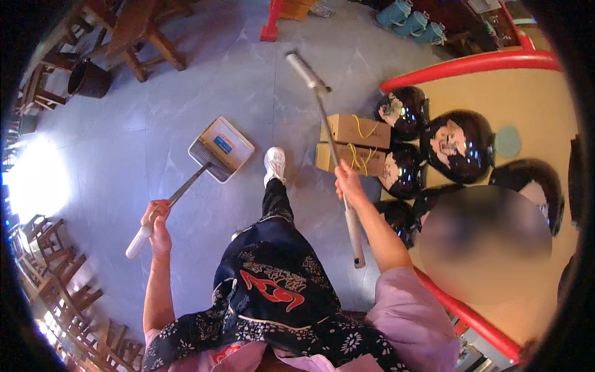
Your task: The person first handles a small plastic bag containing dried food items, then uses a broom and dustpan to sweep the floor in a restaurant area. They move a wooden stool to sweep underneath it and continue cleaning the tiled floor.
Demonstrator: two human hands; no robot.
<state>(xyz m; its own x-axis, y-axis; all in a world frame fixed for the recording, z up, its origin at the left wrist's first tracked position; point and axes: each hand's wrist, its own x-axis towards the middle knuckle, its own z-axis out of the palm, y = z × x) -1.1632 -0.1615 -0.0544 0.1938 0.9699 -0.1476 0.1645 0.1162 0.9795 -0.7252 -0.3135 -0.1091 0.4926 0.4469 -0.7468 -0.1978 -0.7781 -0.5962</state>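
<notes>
My left hand (158, 225) grips the handle of a long-handled dustpan (239, 136) at the left of the view. The pan is white with a grey ribbed part and a blue-and-orange label. Whether it rests on the floor or hangs just above it, I cannot tell. My right hand (349, 185) is closed around the pole of a broom (302, 69). Its pale, narrow head with a dark edge points away from me, up and left of the hand. The pole's grey end hangs below my right wrist.
Two cardboard boxes (355, 131) with yellow cords stand by glossy black jars (458, 146) on a tan platform with a red rail (474, 67). Wooden benches (139, 32) and a dark bucket (89, 79) are at left. Three blue buckets (413, 23) stand at the back.
</notes>
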